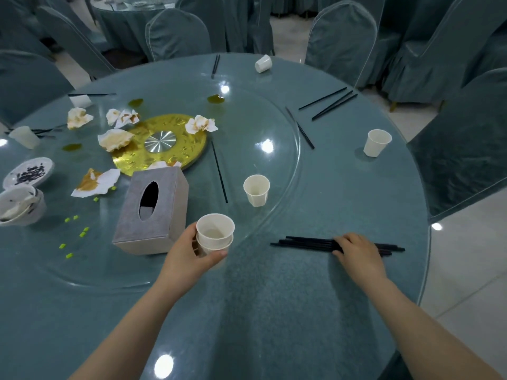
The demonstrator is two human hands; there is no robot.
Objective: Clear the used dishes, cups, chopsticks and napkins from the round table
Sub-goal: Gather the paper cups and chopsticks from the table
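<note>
My left hand (189,256) grips a stack of two white paper cups (215,233) just above the near part of the round table (274,311). My right hand (359,253) rests on a bundle of black chopsticks (304,244) lying flat near the right front; whether the fingers clasp them is unclear. Single paper cups stand at the middle (256,190) and at the right (377,142); one lies tipped at the far edge (263,63). Loose chopsticks (329,102) lie scattered. Stained napkins (115,138) and dirty bowls (20,205) sit at the left.
A grey tissue box (152,212) stands just left of my left hand. A gold disc (162,144) marks the glass turntable's centre. Sauce spots and green crumbs (74,234) dot the glass. Covered chairs (340,42) ring the table.
</note>
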